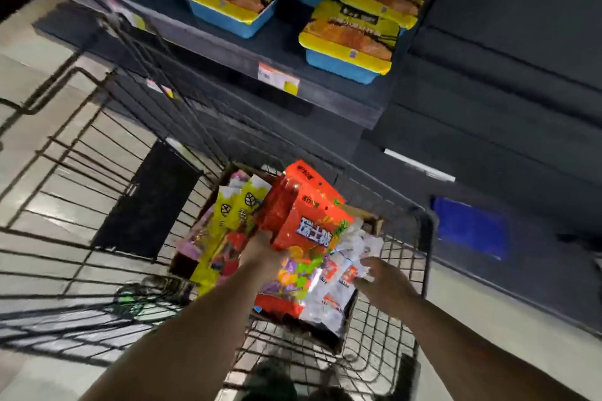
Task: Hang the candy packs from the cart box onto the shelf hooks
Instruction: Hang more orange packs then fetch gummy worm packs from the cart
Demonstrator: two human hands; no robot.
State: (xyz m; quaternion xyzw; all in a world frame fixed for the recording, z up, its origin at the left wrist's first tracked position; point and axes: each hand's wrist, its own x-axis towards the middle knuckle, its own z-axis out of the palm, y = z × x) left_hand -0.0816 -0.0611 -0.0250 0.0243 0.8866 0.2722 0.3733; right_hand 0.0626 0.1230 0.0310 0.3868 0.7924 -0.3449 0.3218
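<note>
Several candy packs sit in the cart box (185, 262), which stands inside the wire cart (391, 319). Orange candy pack (303, 221) is lifted above the box, tilted, with the left hand (260, 251) gripping its lower edge. Below it lies a multicolour pack (293, 273). White-and-red packs (338, 273) lie at the box's right side; right hand (384, 280) is on them, fingers bent at their edge, but motion blur means I cannot tell whether it's actually pinching one. Yellow packs (228, 215) stand at the box's left, beside the orange one. Dark flat panel (146, 202) leans inside the cart left of the box. Beyond the cart: dark shelf (293, 45) carrying blue trays with yellow lids (350, 39), price tag (278, 77) on its front edge. Whole frame is blurred.
</note>
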